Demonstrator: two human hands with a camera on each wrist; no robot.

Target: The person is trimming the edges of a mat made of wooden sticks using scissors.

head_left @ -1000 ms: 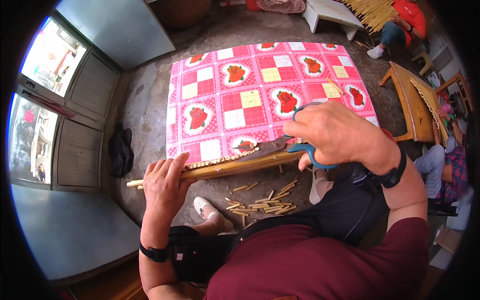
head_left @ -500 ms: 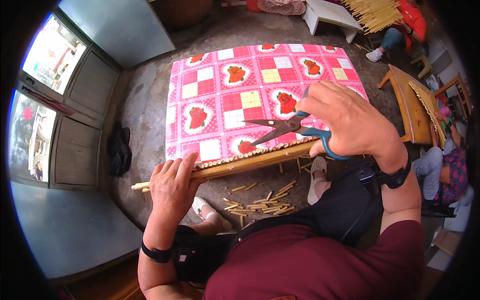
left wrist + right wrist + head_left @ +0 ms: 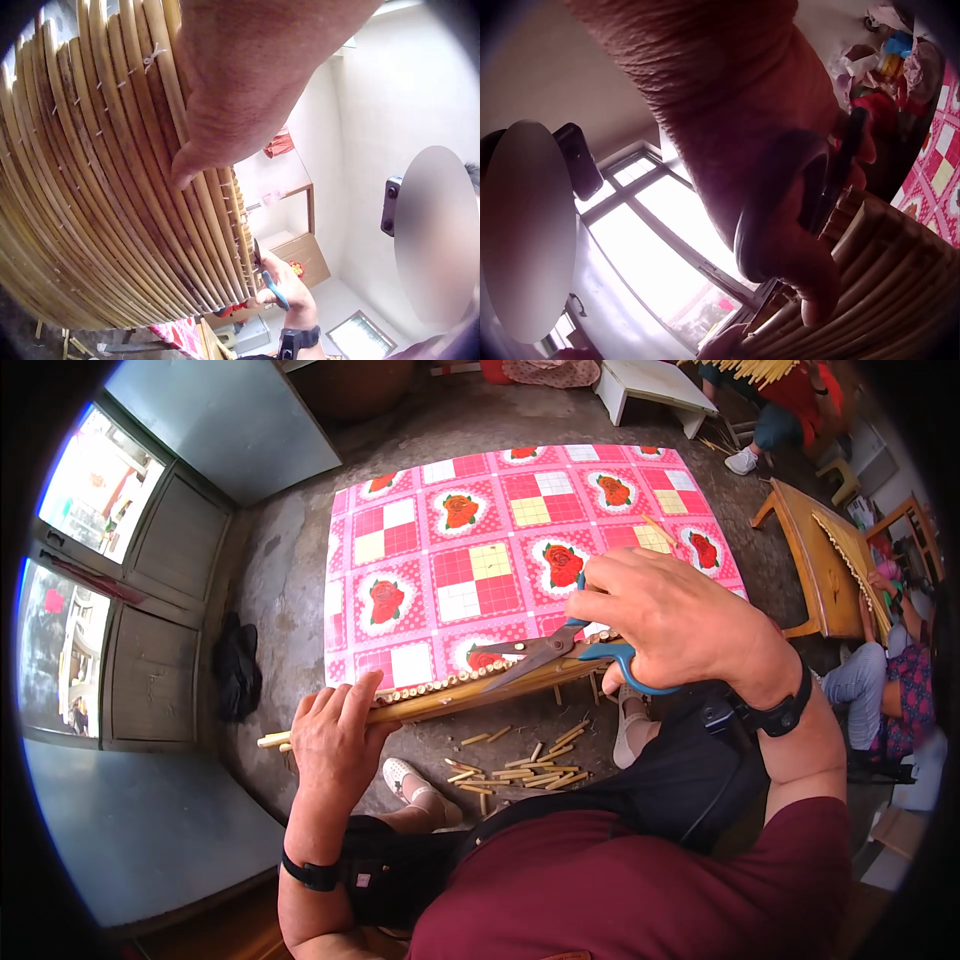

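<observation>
My left hand (image 3: 335,745) grips the left end of a mat of thin yellow-brown sticks (image 3: 470,698), its thumb lying along the outer stick in the left wrist view. White thread stitches the sticks (image 3: 112,150) side by side. The mat stands on edge along the table's near side, with cut stick ends in a row on top. My right hand (image 3: 680,615) holds scissors (image 3: 545,650) by their blue handles. Their blades are spread, the lower one crossing the row of stick ends. The right wrist view shows the thumb through a handle loop (image 3: 754,217), close over the mat (image 3: 892,255).
A pink rose-patterned cloth covers the table (image 3: 430,525); a loose stick piece (image 3: 658,528) lies on it. Short cut pieces (image 3: 530,768) litter the floor near my feet. People sit at the right, by a wooden table (image 3: 810,560). A white low bench (image 3: 655,390) stands behind.
The scissors rose off the mat edge with blades spread, then came back down onto it, a little left of the raised position. My left hand keeps its hold.
</observation>
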